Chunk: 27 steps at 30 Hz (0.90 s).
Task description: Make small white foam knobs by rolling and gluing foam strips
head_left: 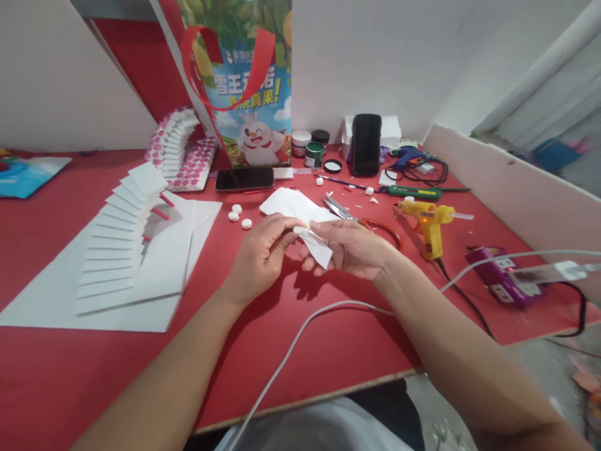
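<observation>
Between my two hands is a small folded or twisted strip of white paper [319, 250], its loose end hanging down to the right. My left hand [263, 250] pinches its upper left end between thumb and fingers. My right hand [352, 246] holds the strip near its top, with the other fingers curled behind it. Just beyond the hands lie white sheets [295, 204] and scissors [339, 207] with orange handles, partly hidden by my right hand. Three small white rolled pieces [246, 223] rest to the left of the sheets.
On the left, a stepped white model [110, 244] stands on white boards [56, 300]. A yellow glue gun [429, 222], green tool [413, 191] and purple power strip [500, 275] are at right. Behind are phones [245, 179], jars [314, 154] and a bag [253, 81]. A white cable [300, 332] crosses the front.
</observation>
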Available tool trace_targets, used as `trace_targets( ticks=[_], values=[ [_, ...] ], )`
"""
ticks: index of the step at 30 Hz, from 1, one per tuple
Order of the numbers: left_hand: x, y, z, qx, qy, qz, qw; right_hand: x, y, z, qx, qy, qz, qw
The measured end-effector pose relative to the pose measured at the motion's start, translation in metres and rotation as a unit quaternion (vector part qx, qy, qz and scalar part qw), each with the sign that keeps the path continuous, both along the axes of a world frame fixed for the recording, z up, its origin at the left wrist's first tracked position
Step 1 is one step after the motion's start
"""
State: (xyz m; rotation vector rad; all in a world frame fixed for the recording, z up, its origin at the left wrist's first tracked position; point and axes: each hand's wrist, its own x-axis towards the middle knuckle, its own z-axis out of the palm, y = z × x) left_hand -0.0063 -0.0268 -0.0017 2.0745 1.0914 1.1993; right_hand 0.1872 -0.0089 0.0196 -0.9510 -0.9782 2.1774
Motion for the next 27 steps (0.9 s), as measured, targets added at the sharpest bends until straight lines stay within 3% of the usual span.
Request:
trace_targets(
  ticks=[7,11,17,21,23,25,27],
  values=[
    [0.002,-0.002,0.0,-0.003,-0.018,0.013,1.0,-0.003,-0.001,-0.001,0.031,-0.025,-0.069,0.997],
    [0.005,-0.005,-0.002,-0.029,-0.039,0.046,0.998,-0.01,-0.007,0.002,0.128,-0.081,-0.14,0.978],
    [0.008,-0.006,-0.004,-0.069,-0.06,0.069,0.993,-0.014,-0.013,0.001,0.295,-0.21,-0.169,0.917],
    [0.008,-0.004,-0.005,-0.11,-0.071,0.054,0.99,-0.013,-0.016,-0.006,0.426,-0.329,-0.154,0.829],
    [0.007,-0.004,-0.005,-0.116,-0.075,0.049,0.989,-0.013,-0.017,-0.007,0.457,-0.353,-0.152,0.802],
    [0.007,-0.003,-0.005,-0.107,-0.072,0.044,0.991,-0.014,-0.017,-0.006,0.427,-0.324,-0.158,0.829],
    [0.006,-0.003,-0.006,-0.075,-0.058,0.042,0.995,-0.013,-0.014,-0.003,0.338,-0.241,-0.157,0.896]
  ],
)
